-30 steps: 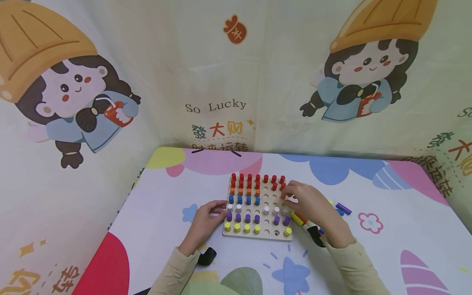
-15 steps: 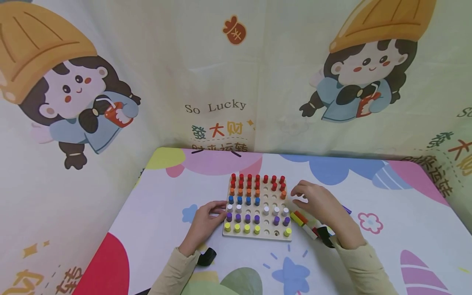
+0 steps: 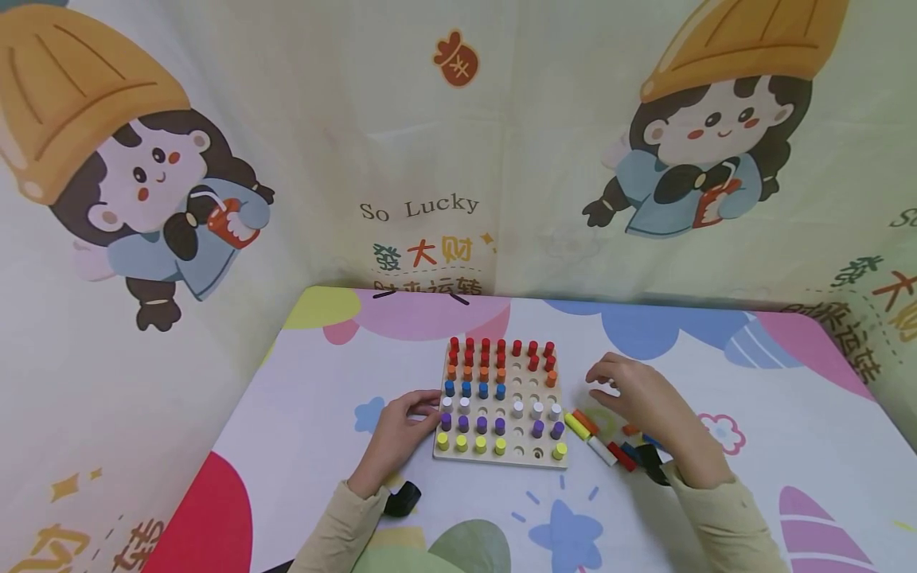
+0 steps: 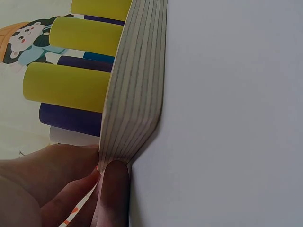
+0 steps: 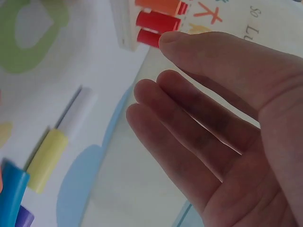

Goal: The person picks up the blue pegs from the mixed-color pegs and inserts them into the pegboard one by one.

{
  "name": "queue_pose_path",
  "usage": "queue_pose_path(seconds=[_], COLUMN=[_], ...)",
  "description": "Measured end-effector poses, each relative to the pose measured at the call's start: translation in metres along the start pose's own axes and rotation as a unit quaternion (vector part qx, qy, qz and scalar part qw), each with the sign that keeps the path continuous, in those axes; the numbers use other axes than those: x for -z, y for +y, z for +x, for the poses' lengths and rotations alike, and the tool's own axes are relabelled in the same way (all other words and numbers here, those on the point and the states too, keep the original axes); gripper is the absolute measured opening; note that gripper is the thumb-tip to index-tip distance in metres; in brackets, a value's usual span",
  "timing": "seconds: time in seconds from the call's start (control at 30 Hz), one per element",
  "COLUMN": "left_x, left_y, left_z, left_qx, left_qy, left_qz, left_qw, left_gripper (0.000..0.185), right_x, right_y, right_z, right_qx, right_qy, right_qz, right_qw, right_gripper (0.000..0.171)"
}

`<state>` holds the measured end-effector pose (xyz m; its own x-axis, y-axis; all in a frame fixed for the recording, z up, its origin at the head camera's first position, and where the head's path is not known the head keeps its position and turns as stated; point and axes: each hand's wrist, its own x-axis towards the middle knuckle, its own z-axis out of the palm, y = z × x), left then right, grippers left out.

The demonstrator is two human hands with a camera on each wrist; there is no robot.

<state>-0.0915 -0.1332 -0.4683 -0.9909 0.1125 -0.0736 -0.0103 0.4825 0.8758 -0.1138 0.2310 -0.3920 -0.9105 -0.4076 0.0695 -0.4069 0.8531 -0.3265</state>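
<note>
A wooden pegboard (image 3: 500,460) stands on the table, with coloured pegs in rows: red at the far side, then orange, blue, white, purple and yellow nearest. Several holes on its right half hold no peg. My left hand (image 3: 401,430) rests at the board's left edge; in the left wrist view its thumb (image 4: 114,189) presses against the layered side near a corner. To the right of the board hovers my right hand (image 3: 641,398), holding nothing, its fingers relaxed and parted from the thumb. An orange peg (image 3: 551,379) stands in the rightmost column.
Loose pegs lie right of the board, among them a yellow peg (image 3: 576,426), a white peg (image 3: 602,452) and a red peg (image 3: 622,456). The right hand and its wrist strap (image 3: 650,463) partly cover others. A patterned cloth wall (image 3: 430,159) rises behind the table.
My right hand has let go of the orange peg at the right column and drawn away to the right. Loose pegs once behind it now show. The left hand stays put.
</note>
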Motion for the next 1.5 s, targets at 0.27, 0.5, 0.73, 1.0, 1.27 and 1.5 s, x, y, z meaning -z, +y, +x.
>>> queue_pose_path(seconds=[0.27, 0.5, 0.73, 1.0, 1.27, 1.5], left_x=[0.0, 0.001, 0.001, 0.001, 0.001, 0.0], left_y=[0.001, 0.004, 0.005, 0.006, 0.004, 0.002], left_z=[0.0, -0.001, -0.002, -0.002, -0.001, -0.001], left_qx=[0.001, 0.001, 0.001, -0.003, -0.013, -0.015], left_qy=[-0.001, 0.0, 0.0, 0.002, 0.007, 0.004], left_qz=[0.0, 0.0, -0.001, 0.003, 0.003, 0.007], left_qw=[1.0, 1.0, 1.0, 1.0, 0.9999, 0.9999], left_gripper=[0.034, 0.034, 0.034, 0.034, 0.033, 0.033], right_x=[0.003, 0.004, 0.004, 0.0, -0.003, -0.004], right_y=[0.01, 0.02, 0.027, 0.036, 0.042, 0.048], right_z=[-0.006, -0.013, -0.021, -0.024, -0.028, -0.033], right_qx=[-0.021, -0.01, -0.019, -0.026, -0.039, -0.034], right_qy=[-0.017, -0.007, -0.005, -0.003, -0.004, -0.002], right_qz=[0.011, 0.001, -0.001, 0.001, 0.008, 0.006], right_qw=[1.0, 1.0, 1.0, 1.0, 0.999, 0.999], right_gripper=[0.023, 0.019, 0.016, 0.015, 0.016, 0.016])
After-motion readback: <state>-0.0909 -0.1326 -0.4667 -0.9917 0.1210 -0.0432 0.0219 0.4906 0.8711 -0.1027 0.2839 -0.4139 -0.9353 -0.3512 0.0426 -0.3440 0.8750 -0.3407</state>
